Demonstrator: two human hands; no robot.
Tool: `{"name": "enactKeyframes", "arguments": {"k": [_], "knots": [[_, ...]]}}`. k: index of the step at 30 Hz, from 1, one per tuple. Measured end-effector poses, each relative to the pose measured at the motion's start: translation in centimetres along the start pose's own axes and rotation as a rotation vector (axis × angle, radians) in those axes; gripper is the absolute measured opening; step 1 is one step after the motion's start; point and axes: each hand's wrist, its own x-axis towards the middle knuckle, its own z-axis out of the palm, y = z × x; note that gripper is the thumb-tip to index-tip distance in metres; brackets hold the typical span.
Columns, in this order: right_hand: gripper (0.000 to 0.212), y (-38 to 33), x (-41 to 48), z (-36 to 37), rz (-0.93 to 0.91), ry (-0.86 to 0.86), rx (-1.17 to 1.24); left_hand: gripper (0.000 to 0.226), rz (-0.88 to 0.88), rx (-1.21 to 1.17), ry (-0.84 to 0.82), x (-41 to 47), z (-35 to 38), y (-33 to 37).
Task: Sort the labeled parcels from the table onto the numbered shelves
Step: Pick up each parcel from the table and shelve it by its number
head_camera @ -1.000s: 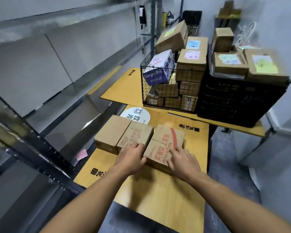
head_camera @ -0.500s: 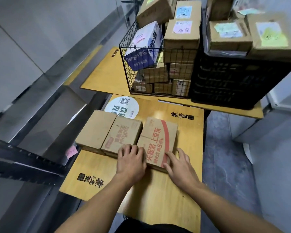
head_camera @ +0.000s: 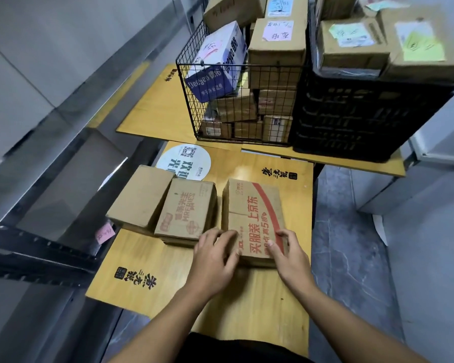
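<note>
Three cardboard parcels lie in a row on the near wooden table (head_camera: pixel 247 310). The rightmost one, a red-striped parcel (head_camera: pixel 254 216) with red print, is gripped at its near end by both hands: my left hand (head_camera: pixel 215 255) curls round its near left corner and my right hand (head_camera: pixel 288 255) round its near right corner. A slim gap separates it from the middle parcel (head_camera: pixel 186 208) with red lettering. A plain brown parcel (head_camera: pixel 142 195) sits at the left. The metal shelves (head_camera: pixel 63 166) run along the left; a pink note (head_camera: pixel 105 233) is stuck on the shelf edge.
On the far table (head_camera: pixel 152 108) a black wire basket (head_camera: pixel 194 100) and a black plastic crate (head_camera: pixel 364 113) stand full of labelled parcels, with more stacked on top. A round white sticker (head_camera: pixel 186 161) lies behind the three parcels. Grey floor (head_camera: pixel 351 258) is on the right.
My left hand slid from the middle parcel onto the red-striped parcel's near left corner. That parcel has moved slightly right, opening a gap. The camera tilted down and closer.
</note>
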Motion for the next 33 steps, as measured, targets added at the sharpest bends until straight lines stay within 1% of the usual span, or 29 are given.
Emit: {"name": "enactKeyframes", "arguments": {"k": [2, 4, 6, 7, 10, 11, 12, 14, 16, 18, 20, 21, 22, 24, 26, 29, 31, 32, 33], "knots": [[0.029, -0.1, -0.2, -0.3, 0.011, -0.004, 0.099, 0.039, -0.026, -0.3, 0.09, -0.2, -0.2, 0.9], [0.03, -0.3, -0.3, -0.7, 0.018, -0.018, 0.196, 0.033, -0.076, -0.491, 0.196, 0.0, -0.8, 1.8], [0.028, -0.5, -0.5, -1.0, 0.023, -0.037, 0.3, 0.033, -0.137, -0.567, 0.291, 0.3, -1.5, 2.3], [0.029, -0.7, -0.7, -1.1, 0.019, -0.051, 0.348, 0.034, -0.155, -0.557, 0.317, 0.5, -1.7, 2.3], [0.033, -1.4, -1.1, -1.2, -0.034, -0.068, 0.398, 0.034, -0.169, -0.485, 0.311, 0.7, -2.0, 1.8], [0.034, -1.7, -1.3, -1.2, -0.042, -0.069, 0.418, 0.039, -0.196, -0.492, 0.3, 0.8, -2.1, 1.7], [0.035, -1.9, -1.4, -1.2, -0.041, -0.076, 0.447, 0.051, -0.237, -0.512, 0.291, 0.8, -2.3, 1.6], [0.036, -2.4, -1.8, -1.3, -0.042, -0.116, 0.492, 0.069, -0.299, -0.634, 0.242, 0.7, -2.9, 1.5], [0.036, -3.0, -2.1, -1.3, -0.064, -0.173, 0.46, 0.072, -0.289, -0.844, 0.164, 0.6, -3.3, 1.9], [0.034, -3.6, -2.2, -1.4, -0.103, -0.213, 0.373, 0.069, -0.249, -0.968, 0.148, 0.3, -3.4, 2.3], [0.032, -4.4, -2.1, -1.4, -0.152, -0.203, 0.249, 0.069, -0.233, -0.986, 0.174, 0.0, -3.5, 2.6], [0.039, -4.8, -2.1, -1.5, -0.177, -0.194, 0.216, 0.069, -0.227, -0.978, 0.176, -0.2, -3.4, 2.6], [0.047, -5.3, -2.1, -1.6, -0.195, -0.203, 0.238, 0.066, -0.21, -0.961, 0.16, -0.3, -3.3, 2.7], [0.054, -6.1, -2.1, -1.7, -0.204, -0.266, 0.414, 0.06, -0.167, -0.872, 0.108, -0.5, -3.0, 3.1], [0.054, -6.8, -2.2, -1.9, -0.197, -0.311, 0.532, 0.057, -0.133, -0.766, 0.09, -0.6, -2.7, 3.3], [0.048, -6.8, -2.2, -2.0, -0.174, -0.267, 0.597, 0.054, -0.072, -0.696, 0.089, -0.3, -3.2, 3.5], [0.048, -6.6, -2.2, -2.3, -0.131, -0.241, 0.671, 0.043, -0.048, -0.698, 0.08, -0.1, -3.8, 3.7], [0.048, -6.6, -2.2, -2.5, -0.115, -0.236, 0.712, 0.036, -0.043, -0.67, 0.098, 0.0, -4.0, 3.8], [0.049, -6.6, -2.1, -2.7, -0.104, -0.236, 0.751, 0.034, -0.043, -0.635, 0.13, 0.0, -4.0, 3.7]]}}
